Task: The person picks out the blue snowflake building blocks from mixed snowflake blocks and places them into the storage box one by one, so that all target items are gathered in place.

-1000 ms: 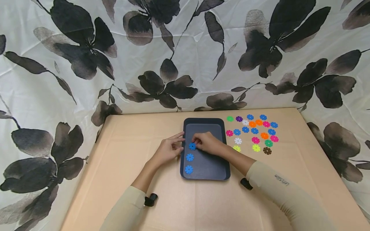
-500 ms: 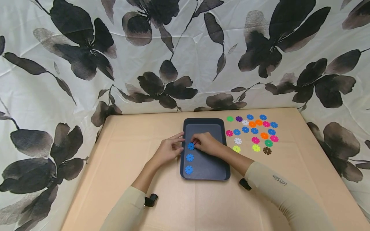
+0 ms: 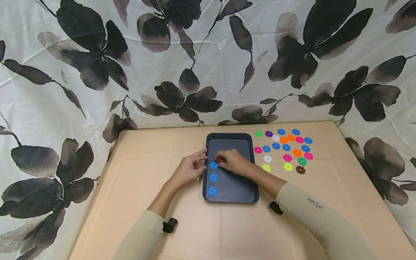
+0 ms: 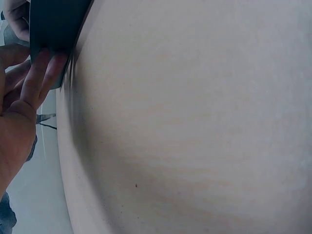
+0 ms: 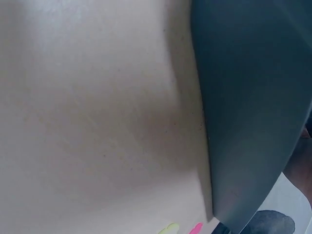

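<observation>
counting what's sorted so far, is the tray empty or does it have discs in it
Not empty. The tray holds three blue discs in a column along its left side; the right hand touches the top one.

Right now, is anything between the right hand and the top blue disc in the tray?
No. The right hand has its fingertips at the top blue disc in the tray, with nothing visible between them. The left hand rests at the tray's left rim, beside the disc.

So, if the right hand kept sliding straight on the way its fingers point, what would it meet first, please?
Probably the left rim of the dark tray, then the left hand resting against it. The right hand points left, fingertips at the top blue disc, which lies close to that rim; depth is hard to judge.
</observation>
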A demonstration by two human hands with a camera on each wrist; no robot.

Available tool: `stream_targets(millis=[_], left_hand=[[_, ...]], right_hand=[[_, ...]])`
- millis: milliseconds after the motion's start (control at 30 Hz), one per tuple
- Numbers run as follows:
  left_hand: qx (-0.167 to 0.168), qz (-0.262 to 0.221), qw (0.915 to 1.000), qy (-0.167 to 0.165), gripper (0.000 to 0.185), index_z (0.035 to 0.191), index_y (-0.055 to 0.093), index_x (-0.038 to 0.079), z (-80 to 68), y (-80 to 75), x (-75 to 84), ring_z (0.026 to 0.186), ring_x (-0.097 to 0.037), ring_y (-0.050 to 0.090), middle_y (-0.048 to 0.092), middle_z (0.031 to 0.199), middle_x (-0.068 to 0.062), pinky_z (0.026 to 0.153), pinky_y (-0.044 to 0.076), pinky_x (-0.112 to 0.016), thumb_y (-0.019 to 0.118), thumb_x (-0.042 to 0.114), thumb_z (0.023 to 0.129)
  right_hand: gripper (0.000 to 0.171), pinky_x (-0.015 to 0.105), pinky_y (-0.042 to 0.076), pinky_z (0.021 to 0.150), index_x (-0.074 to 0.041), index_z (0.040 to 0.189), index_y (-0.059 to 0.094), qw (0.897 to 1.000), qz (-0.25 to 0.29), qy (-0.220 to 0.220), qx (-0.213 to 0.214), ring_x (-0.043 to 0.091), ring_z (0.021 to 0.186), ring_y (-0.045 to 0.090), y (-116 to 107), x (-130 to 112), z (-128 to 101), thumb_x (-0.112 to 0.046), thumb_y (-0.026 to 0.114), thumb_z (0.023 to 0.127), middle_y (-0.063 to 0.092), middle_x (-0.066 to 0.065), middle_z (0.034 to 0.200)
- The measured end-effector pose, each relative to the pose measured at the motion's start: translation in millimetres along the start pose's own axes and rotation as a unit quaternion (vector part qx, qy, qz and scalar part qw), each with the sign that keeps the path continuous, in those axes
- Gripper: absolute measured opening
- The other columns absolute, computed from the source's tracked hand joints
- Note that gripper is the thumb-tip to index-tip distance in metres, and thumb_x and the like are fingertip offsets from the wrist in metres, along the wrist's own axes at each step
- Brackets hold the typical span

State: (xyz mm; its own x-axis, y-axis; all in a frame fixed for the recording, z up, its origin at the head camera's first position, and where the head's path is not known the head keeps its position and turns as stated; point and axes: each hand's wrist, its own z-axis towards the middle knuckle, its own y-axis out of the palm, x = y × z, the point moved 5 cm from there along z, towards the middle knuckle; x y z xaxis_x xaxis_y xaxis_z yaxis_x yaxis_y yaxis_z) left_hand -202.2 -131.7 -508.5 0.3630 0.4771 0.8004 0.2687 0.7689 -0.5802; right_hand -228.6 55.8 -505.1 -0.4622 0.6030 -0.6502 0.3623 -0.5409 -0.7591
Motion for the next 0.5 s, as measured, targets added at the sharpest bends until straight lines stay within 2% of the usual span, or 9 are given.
stream_targets(millis=[233, 500], left_hand=[[0.0, -0.004, 1.0, -0.005, 0.04, 0.129, 0.069, -0.005, 0.6, -0.3, 1.6, 0.075, -0.011, 0.067, 0.052, 0.156, -0.012, 0.068, 0.056, -0.02, 0.074, -0.002, 0.089], [0.0, 0.0, 1.0, -0.006, 0.04, 0.129, 0.069, -0.004, 0.8, -0.4, 1.7, 0.076, -0.011, 0.067, 0.052, 0.156, -0.011, 0.069, 0.056, -0.02, 0.074, -0.001, 0.089]], right_hand=[[0.021, 0.029, 0.061, 0.085, -0.003, 0.114, 0.074, 0.999, 0.029, 0.012, -0.006, 0.012, 0.092, 0.071, -16, -1, -8, -0.005, 0.074, 0.093, 0.077, 0.004, 0.102], [0.024, 0.03, 0.062, 0.085, -0.001, 0.117, 0.073, 0.999, 0.036, 0.018, 0.023, 0.012, 0.09, 0.071, -41, 0, -20, -0.007, 0.076, 0.093, 0.076, 0.004, 0.102]])
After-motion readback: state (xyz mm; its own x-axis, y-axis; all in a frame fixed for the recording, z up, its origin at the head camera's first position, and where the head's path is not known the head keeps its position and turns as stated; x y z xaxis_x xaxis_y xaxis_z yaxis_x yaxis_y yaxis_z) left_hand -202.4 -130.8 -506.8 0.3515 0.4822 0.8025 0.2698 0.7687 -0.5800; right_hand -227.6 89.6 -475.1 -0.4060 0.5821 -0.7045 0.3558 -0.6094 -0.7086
